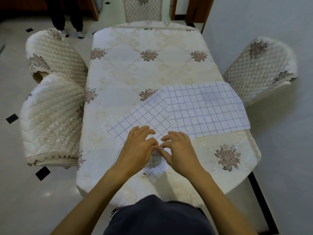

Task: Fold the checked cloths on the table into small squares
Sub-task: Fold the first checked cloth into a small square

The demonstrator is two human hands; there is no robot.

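Two white cloths with thin blue checks lie on the table. The near cloth (144, 116) sits turned like a diamond, its closest corner pointing at me. The second cloth (205, 106) lies flat to the right, overlapping the first and reaching the table's right edge. My left hand (137, 150) and my right hand (179, 150) meet over the near part of the diamond cloth, fingertips pinching a raised bit of its fabric between them. The hands hide that pinched part.
The table (149, 65) wears a cream cloth with embroidered flowers. Quilted chairs stand at the left (54, 106), far left (55, 53), right (260, 68) and far end (142, 9). A person's legs (67, 17) stand beyond the far left chair.
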